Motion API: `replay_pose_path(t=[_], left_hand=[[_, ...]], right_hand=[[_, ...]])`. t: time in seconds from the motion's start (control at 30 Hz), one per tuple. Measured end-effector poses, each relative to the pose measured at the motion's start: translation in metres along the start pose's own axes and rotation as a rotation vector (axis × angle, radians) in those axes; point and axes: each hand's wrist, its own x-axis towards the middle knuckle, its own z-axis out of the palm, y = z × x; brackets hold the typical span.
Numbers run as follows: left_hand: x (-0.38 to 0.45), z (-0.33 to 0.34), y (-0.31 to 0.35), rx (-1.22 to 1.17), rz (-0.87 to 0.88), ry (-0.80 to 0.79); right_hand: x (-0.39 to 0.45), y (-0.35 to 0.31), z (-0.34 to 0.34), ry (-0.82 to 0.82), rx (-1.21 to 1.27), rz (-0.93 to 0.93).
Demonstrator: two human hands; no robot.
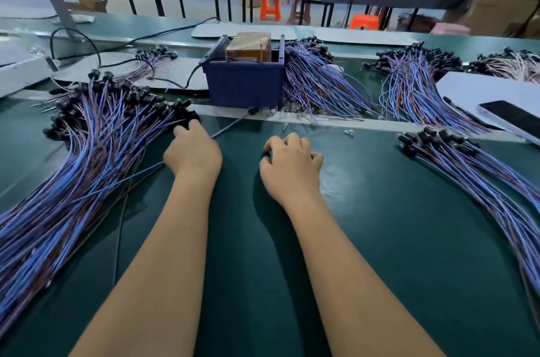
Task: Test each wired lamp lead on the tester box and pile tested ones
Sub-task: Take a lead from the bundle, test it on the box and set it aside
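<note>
Left hand [193, 149], just left of and in front of the tester box [245, 79]: fingers curled, gripping a single lead [230, 126] at the edge of the big pile [87, 158]. Black socket end of this lead lying close to the front of the box, wire running back under the hand.

Right hand [292, 164], in front of the box on the green table [380, 239]: fingers curled down, something dark under the thumb. Cannot tell if pinching anything.

For doing this step well, probably:
- Keep only one lead in the grip, so that neighbours from the pile do not come along.
- Hold near the bare wire ends, not the middle, for steady contact on the box.
- Pull slowly; tangling seems likely among so many thin wires.
- Put the tested lead onto one fixed pile, sockets in the same direction.

Counted:
- One tester box.
- Two hands.
- Six piles of leads: two to the left of the box, one touching its right side, three further right.
- Single leads inside the piles: too many and too tangled for counting.
- One dark phone [514, 120], far right of the box.
</note>
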Motion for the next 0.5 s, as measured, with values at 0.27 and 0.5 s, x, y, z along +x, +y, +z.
replay_pose_path(t=[0.27, 0.5], left_hand=[[-0.001, 0.005, 0.0, -0.013, 0.009, 0.045], [-0.004, 0.002, -0.009, -0.314, 0.062, 0.174]], right_hand=[[-0.002, -0.003, 0.0, 0.015, -0.068, -0.012], [0.0, 0.003, 0.0, -0.015, 0.048, 0.004]])
